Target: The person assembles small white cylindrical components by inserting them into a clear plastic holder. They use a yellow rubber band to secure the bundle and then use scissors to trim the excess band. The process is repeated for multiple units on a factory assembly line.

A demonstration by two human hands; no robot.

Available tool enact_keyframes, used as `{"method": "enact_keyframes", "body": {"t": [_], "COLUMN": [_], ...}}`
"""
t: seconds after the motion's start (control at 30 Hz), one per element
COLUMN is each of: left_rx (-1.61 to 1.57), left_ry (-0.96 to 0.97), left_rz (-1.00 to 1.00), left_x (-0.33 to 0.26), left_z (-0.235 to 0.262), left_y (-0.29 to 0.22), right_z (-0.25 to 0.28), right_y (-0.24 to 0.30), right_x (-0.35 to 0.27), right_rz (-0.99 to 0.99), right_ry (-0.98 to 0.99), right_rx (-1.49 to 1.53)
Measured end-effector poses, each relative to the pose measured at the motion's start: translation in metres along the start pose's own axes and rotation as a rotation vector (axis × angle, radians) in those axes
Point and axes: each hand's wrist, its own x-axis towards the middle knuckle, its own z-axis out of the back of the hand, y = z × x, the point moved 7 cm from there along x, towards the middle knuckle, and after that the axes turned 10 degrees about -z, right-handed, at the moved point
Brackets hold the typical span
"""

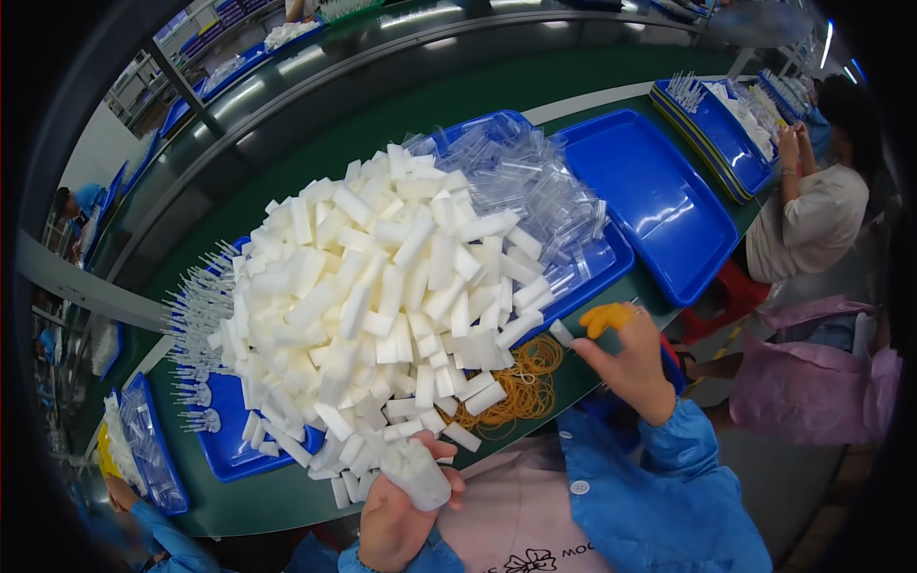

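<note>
I take the big heap of white foam blocks (382, 306) as my landmark; it covers a blue tray (224, 439) on the green desk (258, 501). Just below the heap's near edge, my left hand (396, 516) has its fingers (441, 449) clenched around a small bundle of clear plastic pieces (417, 473), the bundle lying across the palm with the thumb over its top. To the heap's right, my right hand (635, 368) pinches one white foam block (562, 332) at its fingertips; one finger wears an orange fingertip cover (604, 317). Between that hand and the heap lies a pile of tan rubber bands (521, 387). Clear plastic tubes (535, 191) lie behind the heap, and an empty-looking second blue tray (659, 205) sits further right.
</note>
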Motion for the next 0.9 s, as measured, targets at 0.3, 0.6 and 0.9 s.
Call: {"method": "enact_keyframes", "body": {"t": [0.3, 0.6, 0.9], "left_rx": [-0.204, 0.108, -0.116], "left_ry": [-0.069, 0.043, -0.084], "left_rz": [0.087, -0.067, 0.071], "left_x": [-0.001, -0.007, -0.001], "left_z": [0.017, 0.005, -0.005], "left_y": [0.01, 0.007, 0.004], "right_z": [-0.02, -0.002, -0.016], "right_y": [-0.005, -0.027, -0.047], "right_x": [-0.005, 0.056, 0.079], "right_rz": [0.017, -0.012, -0.122], "right_ry": [-0.005, -0.106, 0.012], "right_rx": [0.018, -0.187, -0.374]}}
